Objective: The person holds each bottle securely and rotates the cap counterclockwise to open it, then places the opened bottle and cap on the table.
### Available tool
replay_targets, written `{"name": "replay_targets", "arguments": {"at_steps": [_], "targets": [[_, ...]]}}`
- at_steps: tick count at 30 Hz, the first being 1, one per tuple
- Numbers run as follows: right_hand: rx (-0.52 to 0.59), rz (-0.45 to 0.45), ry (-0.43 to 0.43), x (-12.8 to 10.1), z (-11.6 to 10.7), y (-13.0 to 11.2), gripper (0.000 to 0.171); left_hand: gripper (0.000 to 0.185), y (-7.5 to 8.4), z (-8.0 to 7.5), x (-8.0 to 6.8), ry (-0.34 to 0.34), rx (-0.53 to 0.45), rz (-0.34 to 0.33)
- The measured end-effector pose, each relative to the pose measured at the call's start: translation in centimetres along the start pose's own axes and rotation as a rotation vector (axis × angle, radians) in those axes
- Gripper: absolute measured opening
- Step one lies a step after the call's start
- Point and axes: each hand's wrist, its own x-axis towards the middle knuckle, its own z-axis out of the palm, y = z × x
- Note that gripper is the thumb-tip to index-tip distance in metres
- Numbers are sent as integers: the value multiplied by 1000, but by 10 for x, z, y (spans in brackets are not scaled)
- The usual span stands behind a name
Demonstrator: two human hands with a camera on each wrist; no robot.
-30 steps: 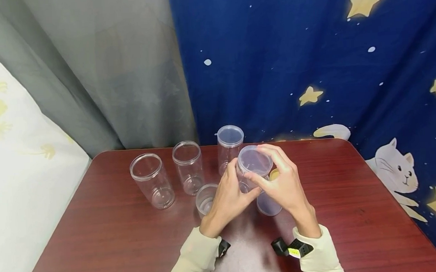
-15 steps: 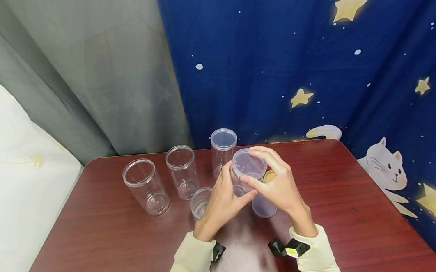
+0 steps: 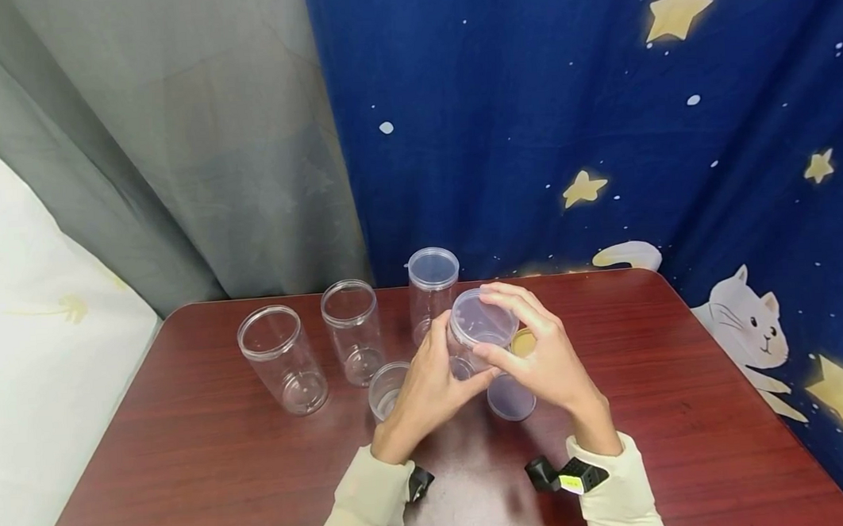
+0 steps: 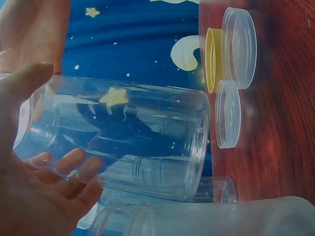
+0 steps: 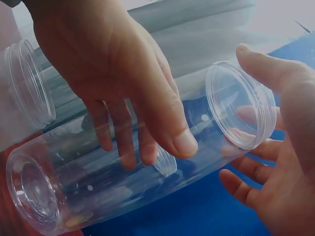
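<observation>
My left hand grips a clear plastic jar round its upper side, tilted in front of me over the table. My right hand holds the clear screw lid at the jar's mouth, thumb on the near edge and fingers on the far edge. In the right wrist view, the left thumb lies along the see-through wall, and the lid sits over the mouth. Nothing shows inside the jar. Beyond the hands stands another tall jar with a lid on.
Two tall open jars stand on the left of the red-brown table. A frosted jar is partly behind my left hand. Right of the held jar lie a yellow lid and two clear lids.
The head view has shifted slightly, moving the scene left. My right hand has turned a little on the lid, its thumb sliding slightly right. The left hand keeps its grip on the jar.
</observation>
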Motion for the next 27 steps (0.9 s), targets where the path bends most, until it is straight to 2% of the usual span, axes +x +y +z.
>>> {"name": "replay_targets", "arguments": {"at_steps": [7, 12, 17, 21, 27], "targets": [[51, 6, -49, 0, -5, 0, 60, 90, 0, 0, 1, -13, 12, 5], [48, 2, -82, 0, -3, 1, 70, 88, 0, -1, 2, -2, 20, -3], [-60, 4, -37, 0, -1, -2, 77, 87, -1, 0, 2, 14, 46, -13], [-172, 48, 6, -1, -3, -4, 78, 86, -2, 1, 3, 32, 61, -16], [-264, 120, 21, -2, -1, -7, 79, 86, -2, 1, 3, 30, 64, -27]]}}
